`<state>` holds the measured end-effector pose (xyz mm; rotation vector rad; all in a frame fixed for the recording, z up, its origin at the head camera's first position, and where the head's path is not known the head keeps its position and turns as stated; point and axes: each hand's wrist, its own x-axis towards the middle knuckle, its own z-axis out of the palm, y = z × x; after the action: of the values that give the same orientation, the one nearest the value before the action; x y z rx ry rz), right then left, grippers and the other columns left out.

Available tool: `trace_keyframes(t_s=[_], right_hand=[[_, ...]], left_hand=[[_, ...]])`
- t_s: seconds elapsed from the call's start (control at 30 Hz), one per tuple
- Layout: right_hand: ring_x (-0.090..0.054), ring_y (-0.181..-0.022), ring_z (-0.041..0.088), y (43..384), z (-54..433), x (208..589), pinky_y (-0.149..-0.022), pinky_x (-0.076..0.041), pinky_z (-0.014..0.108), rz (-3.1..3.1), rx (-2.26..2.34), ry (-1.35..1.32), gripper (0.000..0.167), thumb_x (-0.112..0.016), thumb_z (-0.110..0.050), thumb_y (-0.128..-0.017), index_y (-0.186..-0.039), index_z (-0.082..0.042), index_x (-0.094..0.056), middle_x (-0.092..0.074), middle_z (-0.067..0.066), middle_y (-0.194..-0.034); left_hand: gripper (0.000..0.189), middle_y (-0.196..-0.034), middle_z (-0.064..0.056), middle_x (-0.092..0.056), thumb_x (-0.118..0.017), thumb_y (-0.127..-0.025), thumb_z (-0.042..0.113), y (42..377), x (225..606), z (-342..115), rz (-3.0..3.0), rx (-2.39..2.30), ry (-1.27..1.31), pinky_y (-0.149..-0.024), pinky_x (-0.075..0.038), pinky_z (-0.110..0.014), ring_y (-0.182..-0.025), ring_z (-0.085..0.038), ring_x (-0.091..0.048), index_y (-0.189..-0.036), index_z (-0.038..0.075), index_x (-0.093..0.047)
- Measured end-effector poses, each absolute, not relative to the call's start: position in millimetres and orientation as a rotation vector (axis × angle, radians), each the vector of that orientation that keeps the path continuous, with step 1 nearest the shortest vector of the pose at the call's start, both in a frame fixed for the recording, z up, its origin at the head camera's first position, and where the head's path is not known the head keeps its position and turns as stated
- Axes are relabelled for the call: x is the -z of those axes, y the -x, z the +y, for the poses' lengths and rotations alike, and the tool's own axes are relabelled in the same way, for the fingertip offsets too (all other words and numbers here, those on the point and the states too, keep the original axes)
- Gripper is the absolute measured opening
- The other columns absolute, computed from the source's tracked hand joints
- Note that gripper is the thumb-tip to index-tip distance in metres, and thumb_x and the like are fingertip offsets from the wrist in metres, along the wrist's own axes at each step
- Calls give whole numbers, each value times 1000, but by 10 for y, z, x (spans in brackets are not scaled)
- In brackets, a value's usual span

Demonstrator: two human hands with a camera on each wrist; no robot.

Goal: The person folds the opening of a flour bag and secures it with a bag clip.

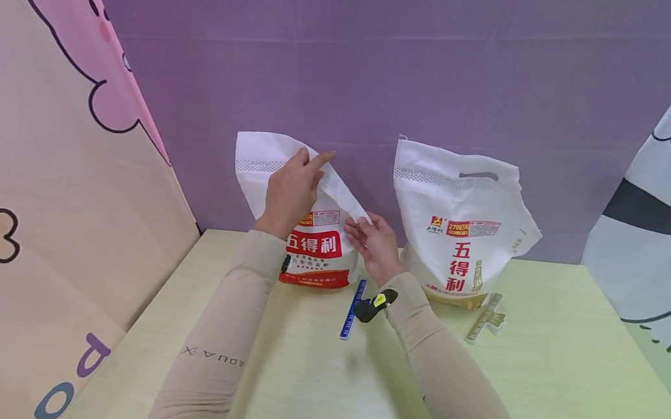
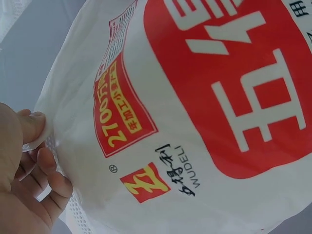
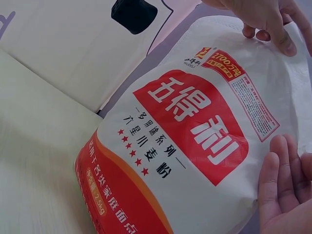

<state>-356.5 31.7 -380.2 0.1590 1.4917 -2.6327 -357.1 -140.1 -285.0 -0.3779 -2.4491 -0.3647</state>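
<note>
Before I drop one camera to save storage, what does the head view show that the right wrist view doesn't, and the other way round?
Only the head view shows the second bag with its handle slot, plus the blue clip and gold clip.

Only the right wrist view lets you read the 2.5kg mark, low on the red-printed bag.

Both show that red-printed bag, the left hand at its top, the right hand at its side, and part of the tabletop.

Beyond the left grip [image 1: 291, 195] hangs a purple cloth [image 1: 352, 55]. Right of the right grip [image 1: 375, 245], a second white bag [image 1: 447, 201] and gold clip [image 1: 484, 318] share the surface [image 1: 559, 355]; farther right, a panda print [image 1: 670, 187].
</note>
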Motion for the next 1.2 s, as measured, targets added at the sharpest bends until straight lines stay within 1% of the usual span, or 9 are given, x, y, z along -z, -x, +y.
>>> trace_keyframes(t_s=[0.17,0.33,0.43,0.5,0.7,0.9,0.97,1.07,1.2], right_hand=[[-75,-90,12,3559,317,3807,-88,-60,25,1499,2632,-159,18,-58,-13,-104,-122,-13,-57,-75,4,-101],[-75,-94,13,3555,320,3805,-91,-59,27,1522,2615,-166,21,-59,-16,-104,-125,-14,-57,-75,6,-110],[-75,-96,14,3555,321,3804,-93,-59,28,1518,2612,-173,21,-60,-17,-104,-125,-14,-57,-75,7,-113],[-75,-96,14,3555,321,3802,-93,-59,28,1501,2618,-183,20,-60,-16,-103,-123,-14,-58,-75,7,-111],[-76,-93,14,3567,326,3815,-92,-59,28,1469,2634,-218,18,-62,-16,-102,-120,-15,-59,-76,4,-103],[-75,-93,13,3563,329,3815,-91,-59,27,1482,2625,-226,22,-63,-18,-102,-123,-15,-60,-75,3,-103],[-75,-93,13,3556,329,3813,-91,-59,26,1499,2617,-229,23,-63,-19,-102,-125,-16,-59,-75,3,-104],[-73,-92,13,3544,329,3810,-90,-59,26,1525,2605,-236,25,-63,-20,-102,-127,-16,-59,-73,2,-103],[-70,-93,14,3524,337,3811,-90,-59,25,1546,2594,-246,26,-61,-21,-103,-129,-16,-60,-71,2,-103]], left_hand=[[48,-116,-11,-62,-62,-102,19,3576,2853,-1403,-2470,340,366,-90,-61,-44,-95,-24,-63,-147,31,-55],[42,-114,-11,-62,-62,-102,21,3581,2858,-1403,-2460,332,367,-87,-62,-44,-93,-24,-62,-144,26,-58],[38,-112,-11,-62,-62,-102,21,3579,2864,-1400,-2449,340,364,-86,-62,-45,-92,-25,-62,-140,24,-60],[36,-111,-11,-62,-62,-102,21,3579,2871,-1397,-2444,350,360,-85,-62,-45,-92,-25,-62,-137,23,-61],[32,-114,-11,-64,-62,-102,24,3596,2894,-1388,-2434,379,344,-90,-61,-47,-97,-26,-64,-133,23,-62],[29,-117,-11,-65,-63,-101,27,3576,2895,-1385,-2400,409,301,-92,-60,-50,-102,-27,-64,-130,25,-63],[28,-113,-10,-64,-64,-101,28,3571,2897,-1385,-2372,424,281,-90,-60,-48,-98,-26,-63,-129,25,-65],[25,-105,-11,-60,-66,-100,28,3567,2901,-1382,-2312,433,262,-84,-61,-42,-90,-24,-59,-124,24,-70],[21,-99,-11,-55,-68,-99,26,3583,2900,-1374,-2225,413,259,-76,-54,-38,-85,-24,-51,-118,21,-76]])
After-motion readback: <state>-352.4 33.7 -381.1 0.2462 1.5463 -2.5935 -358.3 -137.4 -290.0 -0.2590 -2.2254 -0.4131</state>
